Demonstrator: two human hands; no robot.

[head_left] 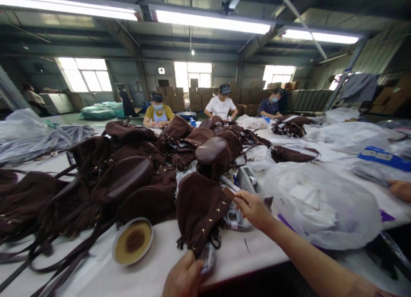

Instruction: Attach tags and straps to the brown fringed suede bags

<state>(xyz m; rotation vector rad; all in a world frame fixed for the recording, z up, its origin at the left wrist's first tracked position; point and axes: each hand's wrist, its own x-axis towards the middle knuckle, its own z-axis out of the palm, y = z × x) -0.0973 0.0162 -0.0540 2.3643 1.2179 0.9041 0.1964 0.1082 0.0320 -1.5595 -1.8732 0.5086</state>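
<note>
Plainly, the dark-brown drawstring bag [199, 208] lies between 2 hands, the right hand [254, 209] pinching a brown strip [228, 193] by its edge, the left hand [183, 274] curled at its eyeleted mouth, grip impossible to tell

Dark brown fabric drawstring bag [199, 205]: lies slack on the white bench [253, 248], rounded body directed away from the wearer, gathered mouth edge turned to the near right. Gold-coloured eyelets [217, 211] run along that edge; dark cords [216, 238] trail from it. Lower end of the mouth meets the left fingers [193, 265]; grip cannot be confirmed. Small flat brown strip [229, 193]: pinched in the right fingers [243, 198], tilted, overlapping the bag's upper right edge in view; contact not determinable.
</note>
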